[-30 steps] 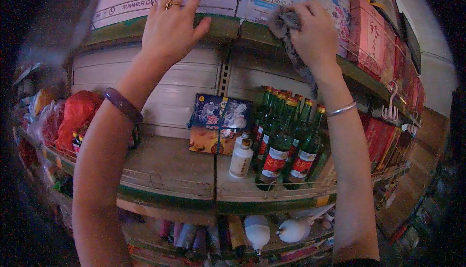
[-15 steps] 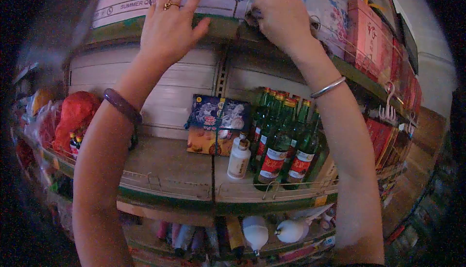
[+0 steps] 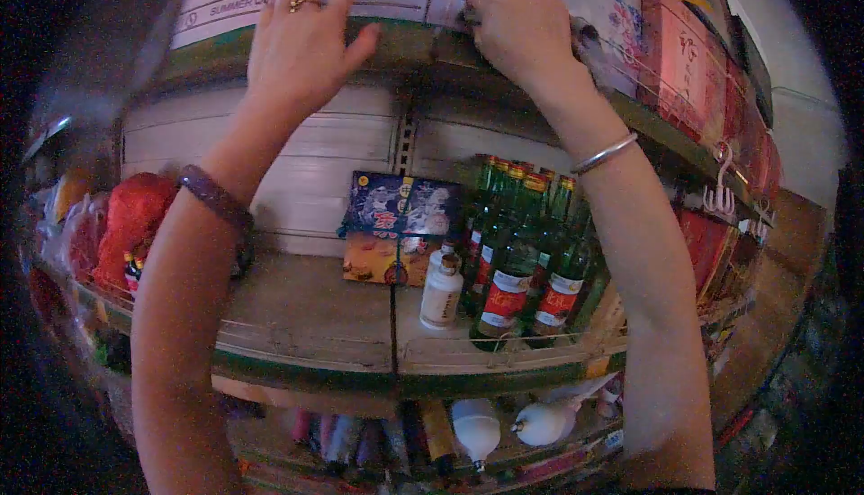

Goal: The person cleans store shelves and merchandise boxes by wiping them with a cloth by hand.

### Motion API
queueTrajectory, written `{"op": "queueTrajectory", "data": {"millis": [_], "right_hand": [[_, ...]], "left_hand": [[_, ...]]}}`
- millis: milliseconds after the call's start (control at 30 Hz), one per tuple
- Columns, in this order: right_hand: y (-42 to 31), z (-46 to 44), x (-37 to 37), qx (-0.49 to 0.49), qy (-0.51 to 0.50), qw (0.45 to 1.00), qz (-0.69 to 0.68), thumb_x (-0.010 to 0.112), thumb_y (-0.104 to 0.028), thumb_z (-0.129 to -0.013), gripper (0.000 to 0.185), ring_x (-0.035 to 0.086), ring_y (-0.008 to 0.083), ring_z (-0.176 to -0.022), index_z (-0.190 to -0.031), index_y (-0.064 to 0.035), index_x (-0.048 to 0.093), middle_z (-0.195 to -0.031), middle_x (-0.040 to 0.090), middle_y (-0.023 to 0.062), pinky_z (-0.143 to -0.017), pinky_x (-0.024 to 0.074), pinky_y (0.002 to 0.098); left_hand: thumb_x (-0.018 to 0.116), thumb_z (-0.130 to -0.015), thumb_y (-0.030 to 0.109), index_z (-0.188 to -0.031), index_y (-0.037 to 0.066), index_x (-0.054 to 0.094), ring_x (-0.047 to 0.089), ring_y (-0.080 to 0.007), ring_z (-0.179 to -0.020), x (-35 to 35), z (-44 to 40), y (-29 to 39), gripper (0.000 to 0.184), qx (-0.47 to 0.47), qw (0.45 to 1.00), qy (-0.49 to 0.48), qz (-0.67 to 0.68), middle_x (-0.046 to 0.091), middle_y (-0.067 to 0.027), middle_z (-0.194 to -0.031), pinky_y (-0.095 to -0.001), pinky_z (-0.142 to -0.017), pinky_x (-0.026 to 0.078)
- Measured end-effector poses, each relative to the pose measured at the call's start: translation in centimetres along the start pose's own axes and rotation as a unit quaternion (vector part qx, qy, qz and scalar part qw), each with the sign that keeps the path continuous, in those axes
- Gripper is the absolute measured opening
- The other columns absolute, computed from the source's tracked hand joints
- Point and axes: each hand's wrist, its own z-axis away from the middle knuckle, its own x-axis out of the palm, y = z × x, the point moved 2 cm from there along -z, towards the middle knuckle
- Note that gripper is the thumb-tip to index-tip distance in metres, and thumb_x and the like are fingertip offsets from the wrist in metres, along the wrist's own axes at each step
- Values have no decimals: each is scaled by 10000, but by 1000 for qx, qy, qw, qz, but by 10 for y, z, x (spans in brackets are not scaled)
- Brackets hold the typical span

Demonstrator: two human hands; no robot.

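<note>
Right hand (image 3: 522, 25) shifted left along the upper shelf (image 3: 387, 49) since a second ago, taking the grey cloth (image 3: 469, 18) with it; left hand (image 3: 299, 49) nearly the same spot, slightly further left. Right grip: fingers curled, clamped on the cloth, at upper centre of frame; most of the cloth hidden behind the hand. Left grip: fingers spread apart, over the wire rail (image 3: 396, 2), upper left of centre; can't tell if touching. Behind left hand, pink box (image 3: 211, 20); behind right, floral box (image 3: 607, 9). Mid shelf, centre to right of frame: blue-and-orange box (image 3: 387, 211), white bottles (image 3: 440, 299) just in front, green bottles (image 3: 506, 301) beside them. Red mesh bag (image 3: 139, 211), left of frame. Bulbs (image 3: 475, 427), bottom centre.
</note>
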Motion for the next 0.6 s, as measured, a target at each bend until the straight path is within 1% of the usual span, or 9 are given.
{"op": "queueTrajectory", "data": {"millis": [33, 100, 200, 300, 400, 467, 500, 567, 600], "right_hand": [[0, 3, -4, -11, -6, 1000, 10, 597, -145, -760, 253, 549, 259, -875, -985, -29, 589, -912, 565, 107, -735, 474, 357], [12, 15, -6, -33, 28, 999, 8, 614, -76, -636, 185, 526, 293, -910, -814, -80, 661, -921, 529, 105, -770, 463, 398], [57, 40, -5, 11, -23, 998, 50, 593, -80, -649, 178, 531, 297, -913, -814, -73, 661, -922, 540, 118, -777, 464, 400], [59, 33, 13, 75, -17, 994, 79, 607, -85, -646, 187, 541, 298, -900, -822, -79, 668, -896, 548, 129, -757, 470, 409], [43, 23, 14, 87, -68, 993, 43, 619, -83, -636, 193, 547, 301, -897, -821, -88, 673, -870, 549, 136, -737, 475, 415], [22, 17, 12, 81, -23, 989, -125, 547, -104, -720, 228, 574, 361, -869, -896, 16, 632, -881, 598, 221, -747, 487, 469], [8, 13, 17, 23, -5, 994, -106, 551, -95, -699, 214, 575, 355, -859, -855, 16, 649, -876, 592, 215, -762, 486, 459], [-14, 9, 15, 56, 73, 973, -212, 560, -97, -680, 216, 551, 346, -922, -859, -60, 674, -938, 570, 190, -780, 483, 443], [-14, 11, 17, 28, 99, 959, -262, 567, -92, -678, 217, 542, 334, -938, -872, -92, 664, -981, 564, 169, -790, 482, 433]], "left_hand": [[582, -798, 338, -1253, 143, 425, 436, -366, -1086, -1, 1, -2, 519, 6, 1000, -1, 2, 472, -158, -1169, -453, -946, 359], [581, -802, 339, -1250, 140, 426, 435, -372, -1088, -3, -1, -1, 514, 8, 1000, -6, -6, 472, -169, -1170, -453, -946, 360], [580, -806, 336, -1249, 133, 426, 433, -383, -1091, -5, 0, -1, 511, 4, 1000, -9, -29, 473, -185, -1170, -455, -945, 360], [577, -810, 334, -1249, 120, 423, 428, -388, -1104, -4, -2, 1, 513, 12, 999, -4, -38, 471, -193, -1179, -456, -950, 358], [578, -802, 334, -1240, 127, 434, 425, -359, -1120, -6, -2, 3, 504, -8, 998, -25, -54, 476, -167, -1183, -447, -947, 359], [582, -786, 339, -1221, 164, 464, 433, -309, -1120, 3, -2, 1, 484, -11, 999, -6, -35, 497, -111, -1157, -429, -928, 370], [577, -791, 339, -1233, 172, 448, 455, -317, -1097, 7, -2, -1, 490, 4, 999, 11, -40, 492, -118, -1159, -431, -904, 388], [569, -802, 337, -1257, 188, 417, 498, -333, -1050, 10, 3, -9, 503, 34, 997, 43, -57, 481, -130, -1163, -436, -856, 424], [558, -811, 340, -1268, 205, 395, 521, -348, -1010, 9, 3, -8, 504, 26, 999, 36, -32, 494, -142, -1150, -446, -818, 438]]}}
